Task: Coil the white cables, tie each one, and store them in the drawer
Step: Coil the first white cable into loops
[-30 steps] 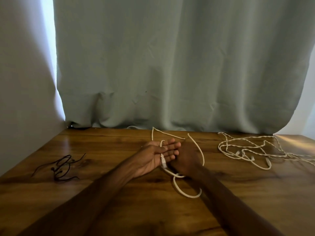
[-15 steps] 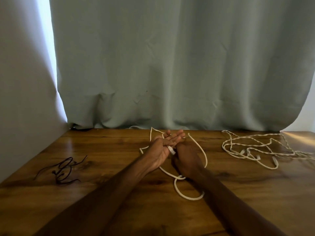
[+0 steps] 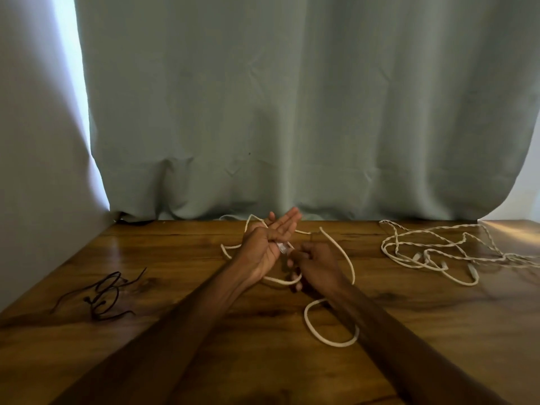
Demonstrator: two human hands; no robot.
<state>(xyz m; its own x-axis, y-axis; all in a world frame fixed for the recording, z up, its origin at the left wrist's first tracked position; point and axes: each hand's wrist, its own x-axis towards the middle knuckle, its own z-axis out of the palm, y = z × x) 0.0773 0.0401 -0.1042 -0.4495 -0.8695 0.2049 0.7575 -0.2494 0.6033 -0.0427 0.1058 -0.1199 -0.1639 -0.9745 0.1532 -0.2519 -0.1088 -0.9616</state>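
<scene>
A white cable [image 3: 329, 342] lies in loose loops on the wooden table [image 3: 204, 361], near its middle. My left hand [image 3: 270, 245] stands on edge above it, fingers straight and pointing away from me. The cable's plug end [image 3: 283, 247] rests against that palm, and a strand runs behind the hand. My right hand [image 3: 317, 264] is just to its right, fingers curled, pinching the same cable close to the plug. A second, twisted white cable [image 3: 423, 249] lies tangled at the right. No drawer is in view.
A thin black cord [image 3: 102, 293] lies tangled at the table's left. A grey-green curtain [image 3: 292, 112] hangs along the far edge, and a wall [image 3: 35, 171] closes the left side.
My left hand has turned from palm up to standing on edge and moved farther away. The cable now runs behind it. My right hand has kept its hold near the plug.
</scene>
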